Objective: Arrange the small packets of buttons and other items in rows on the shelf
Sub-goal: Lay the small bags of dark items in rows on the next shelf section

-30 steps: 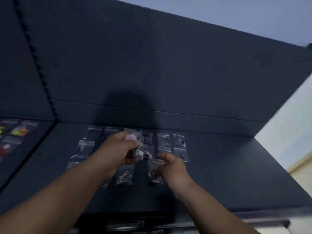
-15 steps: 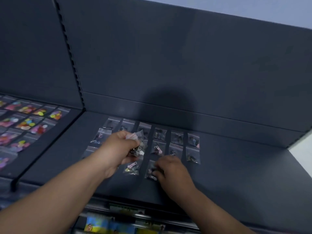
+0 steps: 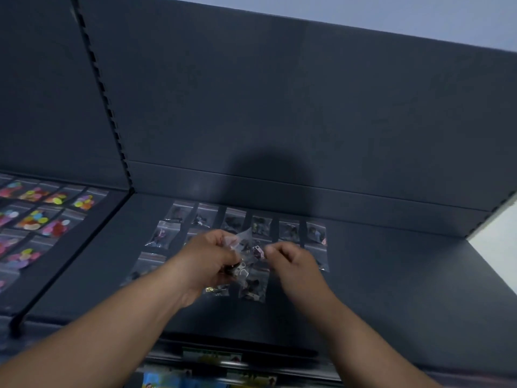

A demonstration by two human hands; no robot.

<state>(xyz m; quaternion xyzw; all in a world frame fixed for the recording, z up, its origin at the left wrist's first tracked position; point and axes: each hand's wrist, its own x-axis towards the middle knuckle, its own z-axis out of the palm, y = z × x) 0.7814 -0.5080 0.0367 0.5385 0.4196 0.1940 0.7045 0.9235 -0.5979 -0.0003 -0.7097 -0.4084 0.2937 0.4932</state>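
Small clear packets (image 3: pixel 289 230) lie in rows on the dark shelf (image 3: pixel 391 289), several in the back row against the back panel. A nearer row holds a packet at the left (image 3: pixel 148 264) and two under my hands, one of them (image 3: pixel 253 287) just below my wrists. My left hand (image 3: pixel 209 259) is closed around a bunch of packets (image 3: pixel 244 245) with small metal pieces in them, held above the rows. My right hand (image 3: pixel 291 261) has curled fingers whose tips touch the bunch's right edge. It is blurred, and whether it pinches a packet is unclear.
The neighbouring shelf on the left holds rows of packets with colourful buttons (image 3: pixel 36 217). A slotted upright (image 3: pixel 103 91) divides the two bays. A price label strip (image 3: pixel 212 355) runs along the shelf's front edge, with goods (image 3: pixel 167 382) on a lower shelf.
My right hand has lifted off the packet that it pressed down in the nearest row and has come up to the bunch. The view has shifted slightly right.
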